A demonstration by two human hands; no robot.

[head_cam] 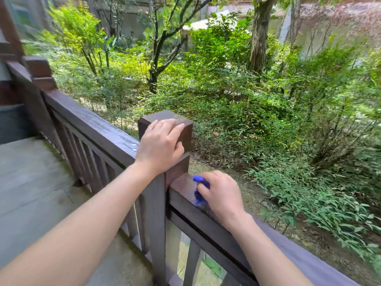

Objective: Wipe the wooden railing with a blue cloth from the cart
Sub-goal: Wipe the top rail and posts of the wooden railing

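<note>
Right hand: your right hand is clenched around the small bunched blue cloth, pressing it onto the top rail of the dark brown wooden railing, just beside the post.
Cloth: soft, light, limp — keep it wadded under your palm so it can't slip off the edge.
Left hand: your left hand lies flat with fingers spread, bracing on the square brown wooden post cap; it grasps nothing.
Beyond: green shrubs.

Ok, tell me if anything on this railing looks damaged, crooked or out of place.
Nothing stands out. The post stands upright, the top rail and balusters look straight and whole. The left hand rests on the post cap; the right hand presses the blue cloth on the rail beside it.
</note>
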